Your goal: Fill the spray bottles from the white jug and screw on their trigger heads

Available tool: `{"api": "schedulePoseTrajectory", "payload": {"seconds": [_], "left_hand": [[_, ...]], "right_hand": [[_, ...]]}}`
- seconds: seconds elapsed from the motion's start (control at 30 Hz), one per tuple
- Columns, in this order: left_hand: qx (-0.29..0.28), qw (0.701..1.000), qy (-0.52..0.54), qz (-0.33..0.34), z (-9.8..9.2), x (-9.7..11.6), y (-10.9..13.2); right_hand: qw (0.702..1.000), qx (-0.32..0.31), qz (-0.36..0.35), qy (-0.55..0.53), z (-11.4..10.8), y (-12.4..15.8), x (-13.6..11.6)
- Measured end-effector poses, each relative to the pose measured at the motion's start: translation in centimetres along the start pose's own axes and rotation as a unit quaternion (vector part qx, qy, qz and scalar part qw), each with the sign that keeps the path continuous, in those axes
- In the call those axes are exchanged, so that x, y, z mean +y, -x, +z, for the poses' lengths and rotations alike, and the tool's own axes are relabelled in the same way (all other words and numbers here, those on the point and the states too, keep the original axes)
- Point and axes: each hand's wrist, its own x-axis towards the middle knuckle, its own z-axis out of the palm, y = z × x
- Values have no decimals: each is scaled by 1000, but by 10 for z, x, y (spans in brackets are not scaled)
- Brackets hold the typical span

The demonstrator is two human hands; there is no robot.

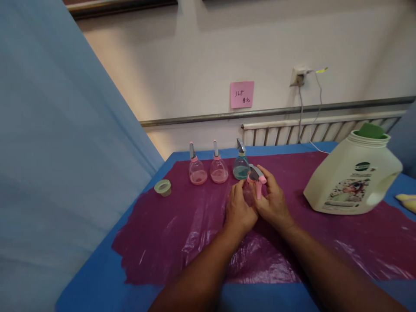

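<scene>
Both hands are closed around a spray bottle (256, 175) with a pink and grey trigger head, held low over the purple plastic sheet (175, 225). My left hand (241, 207) wraps the bottle's body from the left. Fingers of my right hand (274, 201) curl round its right side, near the pink trigger. Most of the body is hidden by the hands. Just behind stands a spray bottle with blue-green liquid (241, 170). Farther left, two spray bottles with pink liquid, one (219, 172) beside the other (198, 174), stand upright.
A large pale detergent jug (351, 173) with a green cap piece in its mouth stands at the right. A small translucent green cap (163, 186) lies at the left. Blue curtain (65, 151) borders the left side; a yellow item (407, 201) lies far right.
</scene>
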Motion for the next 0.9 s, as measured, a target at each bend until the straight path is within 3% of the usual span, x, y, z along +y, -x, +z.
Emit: {"api": "schedulePoseTrajectory", "payload": {"seconds": [0.37, 0.7, 0.8, 0.9], "left_hand": [[1, 1000, -2, 21, -2, 0, 1], [8, 1000, -2, 17, -1, 1, 2], [8, 1000, -14, -5, -2, 5, 3], [4, 1000, -23, -13, -2, 7, 3]], "right_hand": [[999, -38, -18, -10, -2, 5, 1], [995, -99, -31, -5, -17, 6, 0], [997, -78, -8, 5, -29, 6, -6], [998, -18, 61, 0, -41, 9, -17]]}}
